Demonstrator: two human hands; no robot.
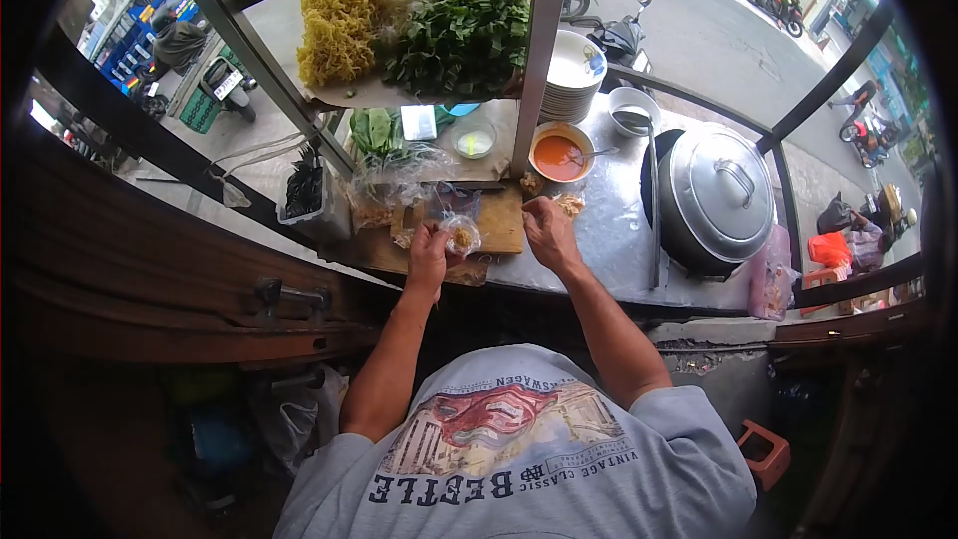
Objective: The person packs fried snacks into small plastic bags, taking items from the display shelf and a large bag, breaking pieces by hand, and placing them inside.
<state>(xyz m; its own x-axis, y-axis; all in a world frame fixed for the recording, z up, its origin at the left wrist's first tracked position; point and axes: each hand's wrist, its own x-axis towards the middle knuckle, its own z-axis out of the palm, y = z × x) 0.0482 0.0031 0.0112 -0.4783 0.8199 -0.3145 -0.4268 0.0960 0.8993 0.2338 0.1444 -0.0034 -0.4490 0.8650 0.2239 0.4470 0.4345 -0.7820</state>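
My left hand [429, 252] is closed round a small clear plastic bag [463, 236] with brownish food inside, over the wooden cutting board [501, 222]. To its right, my right hand [549, 230] is above the board's right edge, with its fingers pressed together; whatever they hold is too small to make out. Just beside my right fingers lies a little heap of pale brown food [570, 204] on the metal counter [619, 260]. Behind it stands a bowl of orange sauce [559, 155] with a spoon in it.
A large lidded pot [718, 195] stands right, with a long dark bar along its left side. Stacked plates [574, 75] and a white bowl [632, 110] are behind. Noodles [344, 25] and chopped greens [464, 40] fill the upper shelf, between metal posts. A grey bin [324, 205] sits left.
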